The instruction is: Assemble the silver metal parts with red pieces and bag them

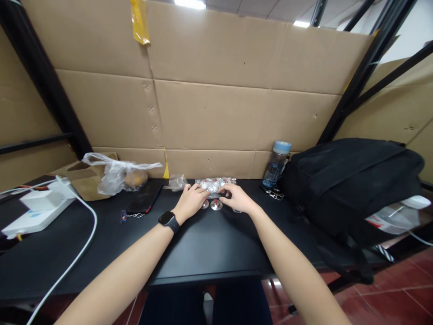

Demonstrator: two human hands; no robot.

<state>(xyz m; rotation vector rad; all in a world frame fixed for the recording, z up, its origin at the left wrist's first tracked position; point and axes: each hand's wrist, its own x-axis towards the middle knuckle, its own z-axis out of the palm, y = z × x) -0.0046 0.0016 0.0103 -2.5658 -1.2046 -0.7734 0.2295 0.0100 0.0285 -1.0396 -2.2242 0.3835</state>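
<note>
A crinkled silver, clear-looking packet (pixel 216 183) with red bits lies toward the back of the black table. My left hand (pixel 192 198), wearing a black watch, lies at its left end, fingers stretched forward and fingertips by the packet's edge. At the right end, my right hand (pixel 236 197) has curved fingers with a gap between thumb and forefinger. Whether either hand grips the packet is too small to tell. A small round metal piece (pixel 216 205) with a red centre stands between the hands. Similar pieces show partly beneath each hand.
A black backpack (pixel 352 180) and a blue-lidded bottle (pixel 277 164) stand to the right. Leftward are a black pouch (pixel 145 198), a plastic bag (pixel 118 174), a paper bag (pixel 89 180) and a power strip (pixel 40 216) with a white cable (pixel 91 230). Cardboard (pixel 216 113) walls the back.
</note>
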